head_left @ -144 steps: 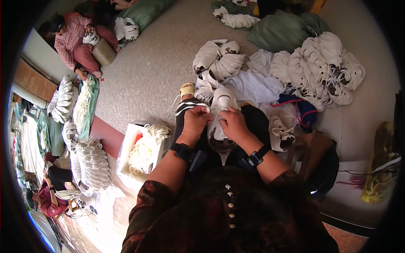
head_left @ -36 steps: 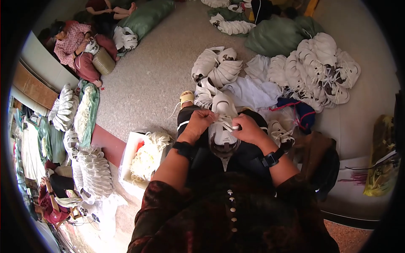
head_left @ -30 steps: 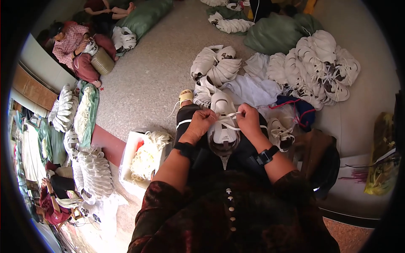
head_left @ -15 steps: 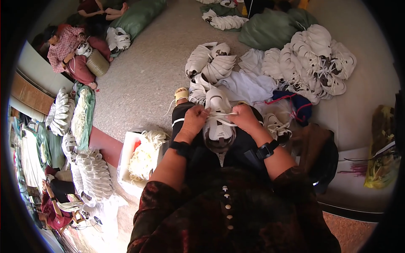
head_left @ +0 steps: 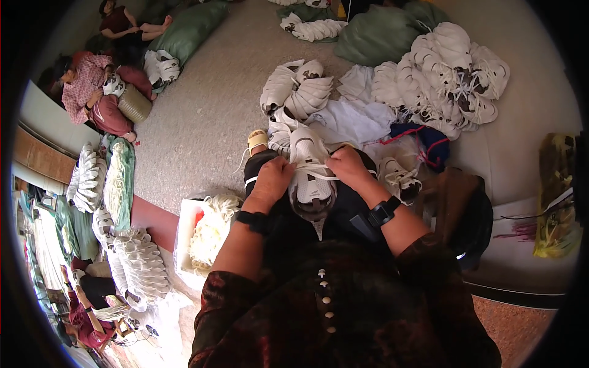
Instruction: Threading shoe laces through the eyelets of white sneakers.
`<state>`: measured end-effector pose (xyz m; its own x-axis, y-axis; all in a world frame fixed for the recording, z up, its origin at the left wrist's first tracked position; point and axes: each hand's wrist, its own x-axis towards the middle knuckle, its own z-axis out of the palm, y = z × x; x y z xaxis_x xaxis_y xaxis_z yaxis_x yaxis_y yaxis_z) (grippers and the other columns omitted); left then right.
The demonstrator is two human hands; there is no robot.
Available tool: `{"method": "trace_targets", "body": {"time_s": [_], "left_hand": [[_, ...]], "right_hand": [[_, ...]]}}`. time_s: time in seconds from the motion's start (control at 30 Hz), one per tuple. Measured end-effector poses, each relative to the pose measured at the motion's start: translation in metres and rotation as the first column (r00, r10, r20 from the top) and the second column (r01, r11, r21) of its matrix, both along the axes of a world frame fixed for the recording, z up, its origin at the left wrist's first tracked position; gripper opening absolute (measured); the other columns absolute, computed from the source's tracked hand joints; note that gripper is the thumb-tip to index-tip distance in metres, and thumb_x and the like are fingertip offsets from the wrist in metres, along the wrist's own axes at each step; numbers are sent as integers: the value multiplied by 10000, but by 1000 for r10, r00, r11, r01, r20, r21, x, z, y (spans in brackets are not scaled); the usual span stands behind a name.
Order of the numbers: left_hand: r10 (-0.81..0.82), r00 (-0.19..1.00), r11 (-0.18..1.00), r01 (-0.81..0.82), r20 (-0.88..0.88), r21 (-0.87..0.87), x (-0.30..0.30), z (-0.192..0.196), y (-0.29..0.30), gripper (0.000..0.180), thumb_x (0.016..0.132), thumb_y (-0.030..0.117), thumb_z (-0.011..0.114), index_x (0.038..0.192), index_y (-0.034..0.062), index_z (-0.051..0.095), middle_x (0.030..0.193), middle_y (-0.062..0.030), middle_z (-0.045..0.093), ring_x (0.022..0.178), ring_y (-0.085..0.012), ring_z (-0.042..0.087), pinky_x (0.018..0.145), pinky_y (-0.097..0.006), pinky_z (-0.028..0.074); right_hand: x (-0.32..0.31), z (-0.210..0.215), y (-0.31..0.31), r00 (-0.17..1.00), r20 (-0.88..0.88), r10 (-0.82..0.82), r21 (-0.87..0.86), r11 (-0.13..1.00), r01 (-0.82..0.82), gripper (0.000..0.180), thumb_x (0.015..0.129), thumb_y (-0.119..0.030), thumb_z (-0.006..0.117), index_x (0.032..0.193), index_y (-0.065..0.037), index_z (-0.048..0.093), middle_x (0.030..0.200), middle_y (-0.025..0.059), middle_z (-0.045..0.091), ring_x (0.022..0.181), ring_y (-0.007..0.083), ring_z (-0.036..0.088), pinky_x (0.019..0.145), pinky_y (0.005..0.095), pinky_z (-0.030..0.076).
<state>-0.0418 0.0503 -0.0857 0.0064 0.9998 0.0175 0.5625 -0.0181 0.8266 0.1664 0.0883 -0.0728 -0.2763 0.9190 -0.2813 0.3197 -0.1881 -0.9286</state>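
A white-and-grey shoe (head_left: 311, 187) rests on my lap between my thighs, its heel end toward me. White lace (head_left: 314, 168) crosses over its opening and runs between my two hands. On the shoe's left side, my left hand (head_left: 274, 178) is closed with its fingertips pinching the lace. Opposite it, my right hand (head_left: 351, 167) is also closed, gripping lace at the right edge of the shoe. The fingers partly cover the lace ends. More white shoes (head_left: 283, 130) lie just beyond this one, by my left knee.
A white box of loose laces (head_left: 183, 236) stands to my left. Ahead lie a bundle of shoes (head_left: 297, 89), white cloth (head_left: 356, 122) and a large shoe pile (head_left: 451, 73). One shoe (head_left: 399, 179) sits by my right thigh. Co-workers (head_left: 92, 83) sit at far left.
The whole view has shifted slightly left. Both hands keep their grip on the lace over the shoe, the left one now curled more tightly. A co-worker's hand at far left has moved.
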Motion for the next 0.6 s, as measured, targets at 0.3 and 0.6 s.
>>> {"method": "trace_targets", "body": {"time_s": [0.3,0.6], "left_hand": [[-7,987,997,19,-162,75,-2,9,-13,211,812,214,597,822,5,570,727,-191,608,721,-341,605,643,-408,468],[490,620,869,-407,613,-282,-92,0,-59,120,812,3,577,929,25,590,669,26,560,605,-40,486,556,-199,387]], "right_hand": [[11,-7,0,963,238,130,333,920,-207,177,724,-124,561,636,28,589,642,139,603,546,290,546,548,373,427],[104,-3,-7,704,-443,-555,-226,829,511,122,650,54,574,710,-50,553,546,-33,452,373,34,334,326,191,221]]}}
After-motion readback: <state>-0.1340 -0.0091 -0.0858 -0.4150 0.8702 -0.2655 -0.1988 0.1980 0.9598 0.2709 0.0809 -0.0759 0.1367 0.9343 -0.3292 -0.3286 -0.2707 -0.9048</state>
